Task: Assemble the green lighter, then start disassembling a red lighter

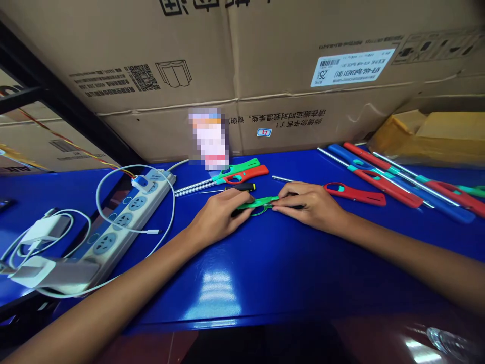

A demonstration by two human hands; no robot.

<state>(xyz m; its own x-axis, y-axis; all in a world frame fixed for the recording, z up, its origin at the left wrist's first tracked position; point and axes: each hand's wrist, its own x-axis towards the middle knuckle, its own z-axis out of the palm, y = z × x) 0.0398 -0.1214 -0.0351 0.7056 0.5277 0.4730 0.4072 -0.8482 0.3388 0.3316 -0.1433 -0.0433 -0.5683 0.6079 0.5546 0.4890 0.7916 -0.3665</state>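
Between my hands, low over the blue table, is a green gas lighter handle [261,202], seen nearly edge-on. My left hand [217,215] has its fingers closed around the handle's left end. The fingers of my right hand [314,203] pinch at its right end, and a small dark part shows under them; I cannot make out what it is. Just behind my left hand lies a screwdriver [246,187] with a black and yellow grip. Beyond it, a green lighter [242,166] and a red lighter [252,174] lie side by side. Partly behind my right hand is another red lighter [359,195].
Several red and blue lighters [401,189] lie at the right of the blue table [242,273]. A power strip [125,222] with white cables and chargers [41,273] stands at left. A cardboard box [273,65] forms the back wall, with a blurred screen [212,141] against it.
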